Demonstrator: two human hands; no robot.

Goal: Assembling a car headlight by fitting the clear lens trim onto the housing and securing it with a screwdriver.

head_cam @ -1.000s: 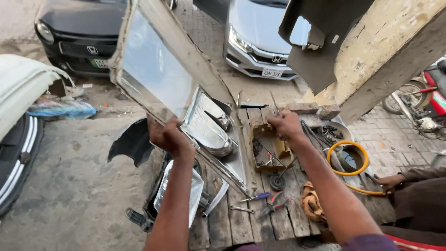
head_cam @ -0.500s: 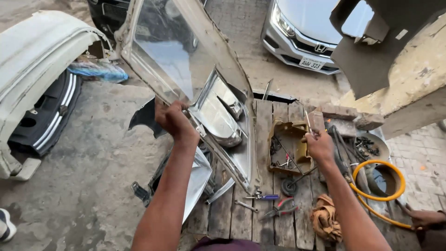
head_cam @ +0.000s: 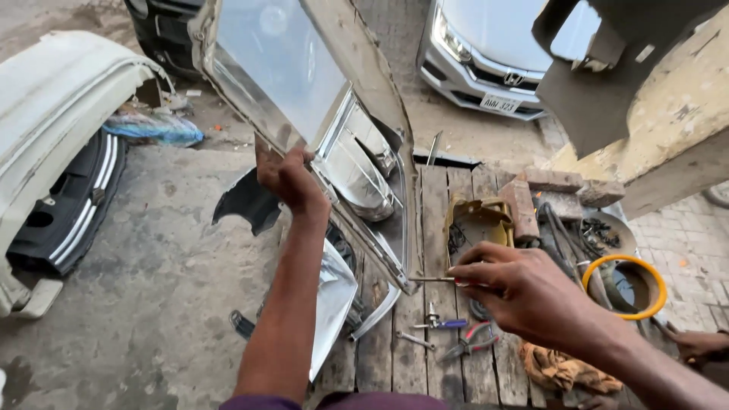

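One headlight assembly point(head_cam: 319, 114), big, clear lens and chrome reflector, held tilted up above the wooden pallet point(head_cam: 433, 228). Left hand point(head_cam: 288, 178) clamped on its lower left edge, fingers curled round the rim. Right hand point(head_cam: 524, 292) sits just right of the headlight's bottom corner, fingers pinched shut on one thin screwdriver point(head_cam: 433, 279), whose tip meets that corner.

Under the headlight: one second lamp unit point(head_cam: 334, 304) lying flat, shiny lens up, partly off the pallet's left edge. One black plastic piece point(head_cam: 247, 201) on the concrete left of it.

On the pallet right of the headlight: one yellowish open container point(head_cam: 478, 220), two bricks point(head_cam: 531, 197), one small blue-handled tool point(head_cam: 444, 323), one red-handled pliers point(head_cam: 471, 345), one brown rag point(head_cam: 558, 368). One yellow hose ring point(head_cam: 626, 285) further right over a dark tub.

Far left of the headlight: one white bumper point(head_cam: 61, 91) with a black grille piece point(head_cam: 72, 205) beneath it. Behind the headlight: two cars, one silver point(head_cam: 493, 53), one dark point(head_cam: 163, 30). One other person's hand point(head_cam: 699, 345) at the right edge.
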